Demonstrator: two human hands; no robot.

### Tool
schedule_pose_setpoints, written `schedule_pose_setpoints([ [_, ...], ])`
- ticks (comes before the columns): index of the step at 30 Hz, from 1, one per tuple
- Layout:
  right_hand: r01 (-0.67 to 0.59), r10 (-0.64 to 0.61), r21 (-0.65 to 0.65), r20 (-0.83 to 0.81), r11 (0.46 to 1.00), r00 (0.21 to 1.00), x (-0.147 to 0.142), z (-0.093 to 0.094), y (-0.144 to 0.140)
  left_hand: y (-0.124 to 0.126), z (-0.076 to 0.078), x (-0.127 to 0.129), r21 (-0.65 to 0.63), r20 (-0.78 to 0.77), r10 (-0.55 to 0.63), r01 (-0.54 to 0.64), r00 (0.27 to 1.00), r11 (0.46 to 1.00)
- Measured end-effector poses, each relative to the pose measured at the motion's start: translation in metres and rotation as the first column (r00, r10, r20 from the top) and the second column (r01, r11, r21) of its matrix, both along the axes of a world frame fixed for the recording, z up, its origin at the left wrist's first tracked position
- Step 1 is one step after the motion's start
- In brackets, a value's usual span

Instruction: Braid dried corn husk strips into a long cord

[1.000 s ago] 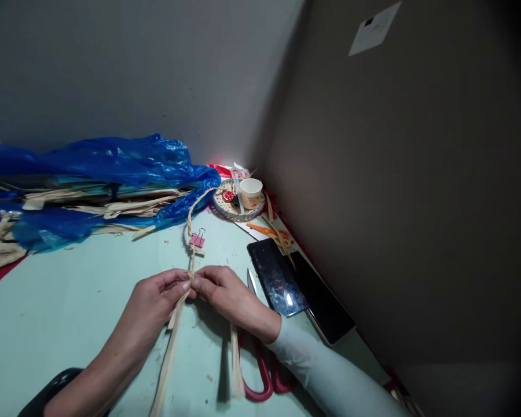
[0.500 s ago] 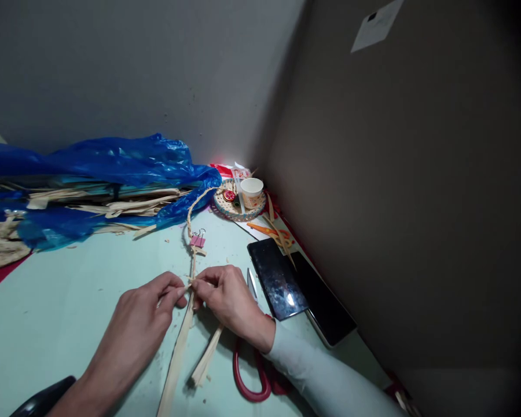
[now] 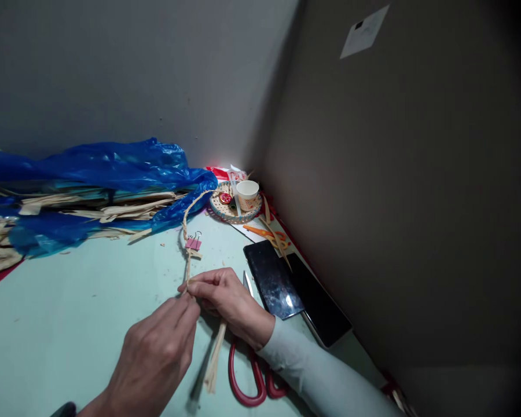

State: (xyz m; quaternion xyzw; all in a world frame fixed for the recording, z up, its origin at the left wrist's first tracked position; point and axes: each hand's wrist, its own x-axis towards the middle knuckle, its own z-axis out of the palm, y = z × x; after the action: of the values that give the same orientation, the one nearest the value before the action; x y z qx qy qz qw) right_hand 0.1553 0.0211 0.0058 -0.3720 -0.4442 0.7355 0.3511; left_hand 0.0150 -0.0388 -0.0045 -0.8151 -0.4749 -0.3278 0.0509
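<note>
A thin braided cord of pale plant fibre (image 3: pixel 188 266) runs from the woven tray down to my fingers. A pink binder clip (image 3: pixel 194 243) grips it partway along. My right hand (image 3: pixel 228 298) pinches the cord's near end between thumb and forefinger. Just below and left, my left hand (image 3: pixel 162 341) is closed at the same spot, its fingertips against the fibre; its back hides most of what it holds. A loose bundle of fibre strips (image 3: pixel 216 359) hangs out beneath my right hand. Red-handled scissors (image 3: pixel 246 399) lie partly under my right wrist.
Two dark phones (image 3: pixel 273 278) overlap on the right, beside orange scissors (image 3: pixel 267 233). A paper cup (image 3: pixel 247 194) stands on the round woven tray (image 3: pixel 230 219) at the back. Blue plastic (image 3: pixel 113 165) wraps dry fibre strips (image 3: pixel 130 207) at the left. A dark wall borders the right.
My left hand has moved right and turned, closing in below my right fingers. The long wide strip that trailed toward me is now hidden. The bundle under my right hand has swung slightly right.
</note>
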Motion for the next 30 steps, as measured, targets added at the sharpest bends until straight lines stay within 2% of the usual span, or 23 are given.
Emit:
schedule_pose_setpoints([
  [1,0.002,-0.002,-0.015,-0.007,1.0,1.0,0.0,0.0,0.0,0.001,0.003,-0.003,-0.07,0.061,0.006,-0.002,0.998,0.998],
  [3,0.005,-0.005,-0.046,-0.003,0.999,1.0,0.001,0.002,-0.001,0.005,0.01,-0.009,-0.259,0.218,0.108,-0.049,0.97,0.965],
  [5,0.019,-0.019,-0.071,-0.002,0.997,1.0,0.001,0.004,-0.002,0.011,0.017,-0.015,-0.435,0.352,0.301,-0.13,0.886,0.891],
  [6,0.024,-0.025,-0.077,-0.013,0.997,1.0,0.0,0.004,-0.003,0.014,0.019,-0.017,-0.546,0.405,0.375,-0.108,0.834,0.831],
  [7,0.025,-0.028,-0.08,-0.035,0.996,0.999,0.0,0.004,-0.004,0.018,0.019,-0.018,-0.652,0.466,0.422,-0.019,0.778,0.758],
  [8,0.016,-0.021,-0.076,-0.058,0.997,0.998,-0.001,0.003,-0.004,0.022,0.017,-0.019,-0.733,0.532,0.447,0.126,0.72,0.669],
  [10,-0.019,0.016,-0.037,-0.072,0.999,0.997,-0.002,0.001,-0.005,0.028,0.012,-0.017,-0.754,0.651,0.494,0.417,0.577,0.507],
  [11,-0.032,0.032,0.001,-0.053,0.999,0.998,-0.001,-0.001,-0.005,0.03,0.008,-0.016,-0.722,0.691,0.517,0.519,0.504,0.458],
  [13,-0.051,0.049,0.092,0.02,0.994,0.999,0.0,-0.002,-0.003,0.033,0.002,-0.013,-0.669,0.722,0.557,0.617,0.41,0.414],
  [15,-0.09,0.071,0.178,0.11,0.98,0.991,0.003,-0.001,-0.001,0.035,-0.001,-0.011,-0.664,0.72,0.567,0.632,0.4,0.399],
  [17,-0.149,0.083,0.275,0.238,0.95,0.968,0.006,0.003,0.001,0.035,-0.001,-0.009,-0.705,0.688,0.577,0.592,0.439,0.391],
  [20,-0.258,0.016,0.452,0.474,0.854,0.881,0.011,0.011,0.0,0.035,0.0,-0.006,-0.76,0.642,0.603,0.497,0.474,0.419],
  [22,-0.353,-0.069,0.52,0.629,0.778,0.775,0.013,0.015,-0.004,0.034,0.001,-0.004,-0.776,0.631,0.584,0.425,0.511,0.466],
  [23,-0.406,-0.123,0.533,0.704,0.743,0.7,0.013,0.016,-0.007,0.033,0.002,-0.004,-0.783,0.618,0.557,0.37,0.555,0.5],
  [25,-0.506,-0.25,0.536,0.813,0.676,0.527,0.013,0.017,-0.012,0.031,0.004,-0.003,-0.785,0.544,0.487,0.209,0.683,0.584],
  [27,-0.59,-0.352,0.528,0.848,0.61,0.395,0.013,0.018,-0.016,0.028,0.008,-0.002,-0.755,0.412,0.433,0.034,0.802,0.655],
  [30,-0.634,-0.418,0.533,0.843,0.559,0.34,0.01,0.022,-0.022,0.026,0.011,-0.002,-0.725,0.285,0.41,-0.085,0.866,0.683],
])
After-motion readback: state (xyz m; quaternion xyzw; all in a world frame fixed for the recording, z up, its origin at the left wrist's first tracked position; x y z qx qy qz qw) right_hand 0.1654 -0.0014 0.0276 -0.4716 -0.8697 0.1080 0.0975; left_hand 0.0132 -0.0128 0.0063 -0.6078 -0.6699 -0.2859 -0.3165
